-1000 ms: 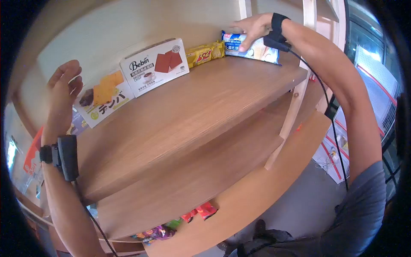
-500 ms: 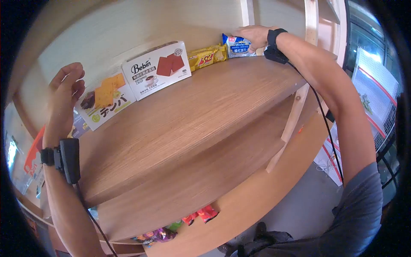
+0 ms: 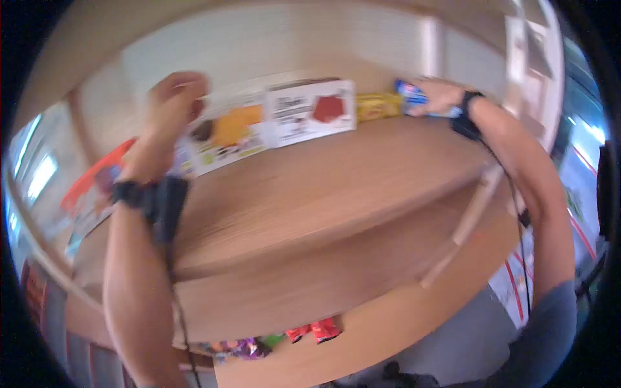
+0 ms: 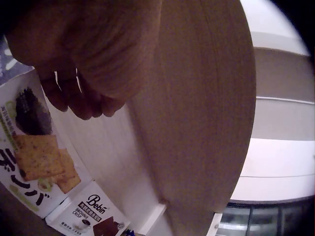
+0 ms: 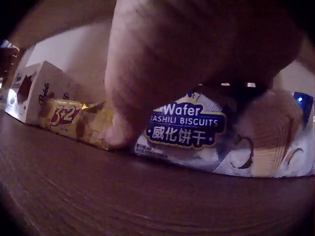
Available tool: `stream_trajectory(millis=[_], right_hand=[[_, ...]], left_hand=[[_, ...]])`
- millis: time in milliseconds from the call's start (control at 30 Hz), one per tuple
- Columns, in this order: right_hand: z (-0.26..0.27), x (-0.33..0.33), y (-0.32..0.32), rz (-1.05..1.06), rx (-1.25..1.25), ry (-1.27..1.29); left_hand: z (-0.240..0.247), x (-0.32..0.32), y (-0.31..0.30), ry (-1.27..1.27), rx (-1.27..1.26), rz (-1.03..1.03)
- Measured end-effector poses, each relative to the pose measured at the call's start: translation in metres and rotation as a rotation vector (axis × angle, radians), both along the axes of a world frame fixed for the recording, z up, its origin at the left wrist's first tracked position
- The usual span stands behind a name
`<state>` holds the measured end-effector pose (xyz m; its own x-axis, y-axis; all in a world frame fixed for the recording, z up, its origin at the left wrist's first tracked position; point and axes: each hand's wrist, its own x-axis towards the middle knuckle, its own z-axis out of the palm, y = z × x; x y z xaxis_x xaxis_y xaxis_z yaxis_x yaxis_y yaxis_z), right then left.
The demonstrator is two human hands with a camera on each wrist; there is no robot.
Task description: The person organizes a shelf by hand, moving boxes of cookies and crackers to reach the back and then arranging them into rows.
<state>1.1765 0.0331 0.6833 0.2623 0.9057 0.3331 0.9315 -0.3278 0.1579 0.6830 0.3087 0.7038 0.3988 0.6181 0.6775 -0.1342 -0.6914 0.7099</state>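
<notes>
A blue and white packet of wafer biscuits (image 5: 186, 129) lies along the upper shelf at the right. My right hand (image 3: 443, 98) is over it, thumb down the front near its left end; the other fingers go over the top and are partly hidden. The thumb tip sits close beside a yellow biscuit packet (image 5: 66, 115). My left hand (image 3: 171, 110) is raised at the left, fingers loosely curled, nothing in it. It hovers in front of a white cracker box (image 4: 47, 162) with a dark and orange picture. Beside that stands a white brownie crisp box (image 3: 310, 116).
The wooden shelf (image 3: 310, 174) has a lower board beneath it. Red snack packets (image 3: 323, 330) and a purple one (image 3: 252, 349) lie low down. A wooden post (image 3: 475, 200) stands at the shelf's right end, and an orange-red package (image 3: 97, 178) at the far left.
The head view has swung left, so everything appears further right and blurred. My right hand has shifted from the wafer packet's middle towards its left end. The left hand stays raised.
</notes>
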Motion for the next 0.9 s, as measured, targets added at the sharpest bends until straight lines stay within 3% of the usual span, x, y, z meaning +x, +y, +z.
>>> stream_trajectory(millis=[67, 133, 233, 300, 500, 633, 700, 733, 767, 900], right_hand=[[0.011, -0.035, -0.002, 0.039, -0.069, 0.235], [0.000, -0.015, 0.008, 0.012, 0.062, 0.047], [0.000, -0.042, 0.015, -0.137, 0.072, 0.056], [-0.009, -0.025, 0.021, -0.161, 0.119, -0.054], [-0.017, 0.019, 0.028, -0.204, 0.133, -0.060], [0.002, -0.045, 0.024, -0.244, 0.034, 0.134], [-0.013, -0.005, 0.025, -0.173, 0.162, 0.013], [-0.011, -0.025, 0.022, -0.075, 0.186, 0.012], [-0.005, -0.036, 0.023, -0.100, 0.145, 0.029], [0.004, -0.062, 0.015, -0.155, 0.161, -0.047]], left_hand=[[0.002, 0.002, -0.006, 0.049, 0.028, 0.090], [0.002, 0.002, -0.016, 0.059, 0.074, 0.071], [-0.002, 0.003, -0.022, 0.036, 0.032, 0.014], [-0.002, -0.002, -0.026, 0.060, 0.006, 0.008], [-0.003, 0.004, -0.017, 0.014, 0.015, 0.020], [-0.004, 0.003, -0.014, 0.021, 0.042, 0.047], [-0.006, 0.012, -0.013, 0.048, 0.026, 0.052], [-0.007, 0.010, -0.012, 0.082, -0.009, 0.045], [-0.008, 0.012, -0.005, 0.116, 0.172, 0.093], [-0.010, 0.015, -0.004, 0.081, 0.172, 0.077]])
